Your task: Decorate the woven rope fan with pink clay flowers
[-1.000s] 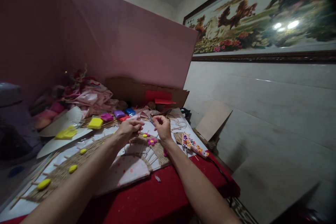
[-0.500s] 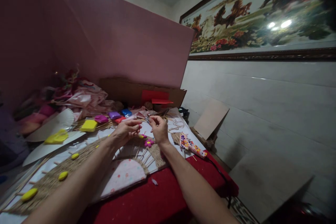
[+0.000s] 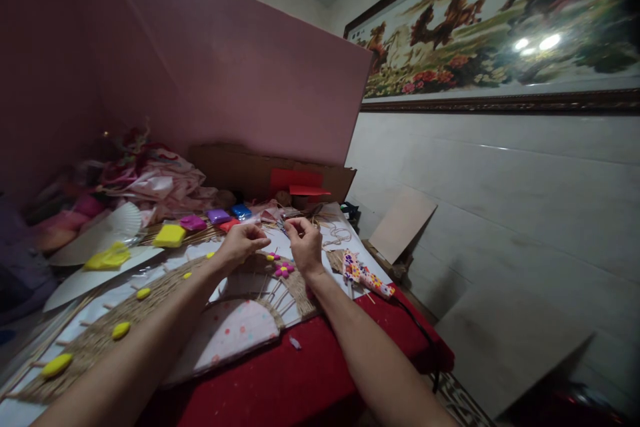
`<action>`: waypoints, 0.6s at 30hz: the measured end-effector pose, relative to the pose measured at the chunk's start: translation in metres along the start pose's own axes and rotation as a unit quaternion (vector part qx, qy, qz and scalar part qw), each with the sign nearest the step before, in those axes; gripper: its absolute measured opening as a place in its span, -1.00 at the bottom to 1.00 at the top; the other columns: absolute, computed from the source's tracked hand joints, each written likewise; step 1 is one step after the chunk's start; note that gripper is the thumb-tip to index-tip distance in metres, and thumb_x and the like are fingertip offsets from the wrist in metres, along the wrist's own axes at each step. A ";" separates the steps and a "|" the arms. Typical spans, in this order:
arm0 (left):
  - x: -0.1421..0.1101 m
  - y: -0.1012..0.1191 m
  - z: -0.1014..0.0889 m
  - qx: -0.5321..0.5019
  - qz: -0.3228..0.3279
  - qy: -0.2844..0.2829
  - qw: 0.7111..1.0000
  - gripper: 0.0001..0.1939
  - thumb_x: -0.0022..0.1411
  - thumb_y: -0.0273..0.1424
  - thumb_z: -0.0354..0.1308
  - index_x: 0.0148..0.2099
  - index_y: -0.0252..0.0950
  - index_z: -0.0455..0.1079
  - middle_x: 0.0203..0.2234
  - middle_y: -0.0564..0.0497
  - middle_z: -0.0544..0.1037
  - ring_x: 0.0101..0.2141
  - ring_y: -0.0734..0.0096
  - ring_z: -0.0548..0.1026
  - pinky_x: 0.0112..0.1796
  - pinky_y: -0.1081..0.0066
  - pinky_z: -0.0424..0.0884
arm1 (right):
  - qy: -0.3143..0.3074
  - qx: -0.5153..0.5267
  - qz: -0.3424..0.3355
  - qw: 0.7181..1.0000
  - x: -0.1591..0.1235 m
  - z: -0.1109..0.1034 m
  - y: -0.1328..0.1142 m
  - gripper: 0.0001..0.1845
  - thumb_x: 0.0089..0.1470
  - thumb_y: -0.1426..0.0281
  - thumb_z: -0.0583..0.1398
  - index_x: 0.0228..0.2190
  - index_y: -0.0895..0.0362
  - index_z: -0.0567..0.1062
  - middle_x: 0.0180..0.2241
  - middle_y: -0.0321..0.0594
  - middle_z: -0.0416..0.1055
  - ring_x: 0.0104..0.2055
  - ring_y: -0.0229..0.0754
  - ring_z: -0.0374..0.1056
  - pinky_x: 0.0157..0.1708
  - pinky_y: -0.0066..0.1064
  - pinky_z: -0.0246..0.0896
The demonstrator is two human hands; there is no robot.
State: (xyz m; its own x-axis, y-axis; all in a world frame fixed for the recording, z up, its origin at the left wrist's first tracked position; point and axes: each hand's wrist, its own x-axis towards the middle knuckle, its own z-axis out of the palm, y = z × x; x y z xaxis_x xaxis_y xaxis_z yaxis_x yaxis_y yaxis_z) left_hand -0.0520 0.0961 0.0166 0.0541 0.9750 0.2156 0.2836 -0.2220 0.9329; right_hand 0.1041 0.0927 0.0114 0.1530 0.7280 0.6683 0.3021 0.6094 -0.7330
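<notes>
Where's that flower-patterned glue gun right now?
In the head view, the flower-patterned glue gun lies right of the person's right hand, partly over the red tablecloth.

The left forearm [image 3: 165, 333], bare, enters from seven o'clock and slants toward one; the right forearm [image 3: 370, 347], also bare, enters from five and slants toward eleven. The left hand [image 3: 243, 245] has its fingers [image 3: 257, 233] curled toward three o'clock. The right hand [image 3: 305, 247] sits apart, its thumb and index finger pinched toward ten.
</notes>
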 end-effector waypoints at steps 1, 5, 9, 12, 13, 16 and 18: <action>0.001 -0.001 0.000 0.049 0.021 0.002 0.999 -0.77 -0.20 -0.27 0.23 -0.55 -0.34 0.34 -0.73 0.15 0.32 -0.66 0.56 0.22 -0.60 0.50 0.11 | -0.002 -0.005 -0.005 1.000 0.000 0.000 0.000 -0.77 0.04 0.26 0.14 -0.47 0.16 0.47 -0.51 -0.25 0.42 -0.46 -0.25 0.29 -0.44 -0.47 0.18; 0.003 -0.007 -0.001 0.162 0.075 -0.019 0.984 -0.86 -0.16 -0.35 0.15 -0.52 -0.33 0.43 -0.65 0.08 0.42 -0.55 0.44 0.34 -0.49 0.45 0.21 | -0.008 -0.024 -0.027 0.999 -0.002 0.000 0.000 -0.81 0.05 0.31 0.13 -0.45 0.14 0.48 -0.50 -0.26 0.43 -0.43 -0.23 0.30 -0.42 -0.46 0.19; 0.003 -0.010 -0.001 0.212 0.086 -0.025 0.973 -0.87 -0.17 -0.41 0.16 -0.48 -0.31 0.48 -0.59 0.04 0.49 -0.48 0.37 0.39 -0.42 0.42 0.26 | -0.010 -0.036 -0.046 0.998 -0.003 0.000 0.000 -0.84 0.04 0.33 0.14 -0.46 0.13 0.48 -0.49 -0.26 0.43 -0.42 -0.23 0.31 -0.40 -0.45 0.19; 0.004 -0.012 -0.002 0.269 0.089 -0.035 0.958 -0.86 -0.12 -0.41 0.14 -0.45 -0.29 0.51 -0.50 0.01 0.55 -0.42 0.34 0.44 -0.36 0.42 0.28 | -0.016 -0.047 -0.063 0.997 -0.004 0.000 -0.001 -0.85 0.04 0.34 0.14 -0.46 0.13 0.48 -0.48 -0.25 0.43 -0.41 -0.23 0.31 -0.39 -0.45 0.20; 0.005 -0.012 -0.002 0.280 0.085 -0.041 0.955 -0.85 -0.11 -0.42 0.13 -0.44 -0.29 0.52 -0.49 0.00 0.56 -0.41 0.33 0.45 -0.36 0.41 0.28 | -0.018 -0.050 -0.070 0.996 -0.004 0.000 -0.001 -0.85 0.05 0.34 0.14 -0.46 0.13 0.48 -0.48 -0.25 0.43 -0.41 -0.23 0.31 -0.39 -0.45 0.20; 0.007 -0.015 -0.003 0.289 0.074 -0.050 0.953 -0.83 -0.12 -0.44 0.13 -0.44 -0.28 0.54 -0.49 -0.02 0.57 -0.39 0.29 0.46 -0.33 0.39 0.28 | -0.023 -0.059 -0.089 0.994 -0.005 -0.001 -0.003 -0.85 0.05 0.36 0.14 -0.46 0.13 0.48 -0.48 -0.25 0.42 -0.41 -0.24 0.31 -0.39 -0.45 0.19; 0.008 -0.017 -0.002 0.285 0.070 -0.049 0.955 -0.83 -0.13 -0.44 0.13 -0.45 -0.27 0.54 -0.49 -0.02 0.57 -0.39 0.28 0.46 -0.33 0.39 0.28 | -0.025 -0.065 -0.095 0.993 -0.005 -0.001 -0.003 -0.86 0.05 0.37 0.14 -0.47 0.13 0.47 -0.49 -0.26 0.41 -0.42 -0.24 0.30 -0.39 -0.45 0.18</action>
State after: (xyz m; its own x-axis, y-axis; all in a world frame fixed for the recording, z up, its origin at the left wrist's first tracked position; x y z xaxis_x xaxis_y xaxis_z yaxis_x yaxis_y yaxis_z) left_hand -0.0587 0.1075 0.0029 0.2112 0.9388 0.2723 0.7406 -0.3354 0.5822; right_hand 0.1030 0.0867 0.0102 0.0363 0.6203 0.7836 0.4411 0.6936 -0.5695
